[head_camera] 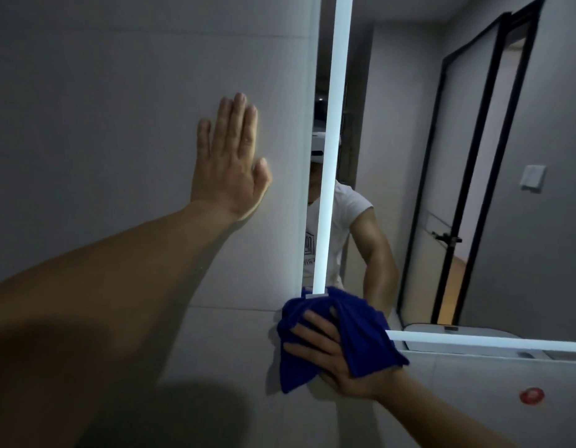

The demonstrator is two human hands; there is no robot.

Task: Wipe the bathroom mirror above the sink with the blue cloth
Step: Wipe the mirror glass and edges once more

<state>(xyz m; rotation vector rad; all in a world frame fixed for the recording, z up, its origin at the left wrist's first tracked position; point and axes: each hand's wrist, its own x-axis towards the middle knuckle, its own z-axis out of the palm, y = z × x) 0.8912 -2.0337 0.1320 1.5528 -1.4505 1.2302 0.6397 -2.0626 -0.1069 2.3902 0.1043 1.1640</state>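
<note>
The wiping looks under way but far from finished, as I judge it: the cloth (364, 328) sits at the lower left corner of the mirror (409, 156), low in the middle of the frame, where the two light strips meet, and it spills partly onto the wall (102, 108) below. The wide glass towards the upper right has no cloth on it, and whether any of it is already clean cannot be told, since no streaks or marks show. The right hand (331, 357) presses the cloth flat with fingers spread and fairly straight (a fold of cloth covers its thumb side, so the thumb is hidden). The left hand (230, 156), left of centre, lies open with palm and straight fingers against the wall beside the mirror, holding nothing. Counted: one cloth, one mirror, two hands, and two strips, one upright (331, 156) and one level (490, 342). The sink is out of view.
</note>
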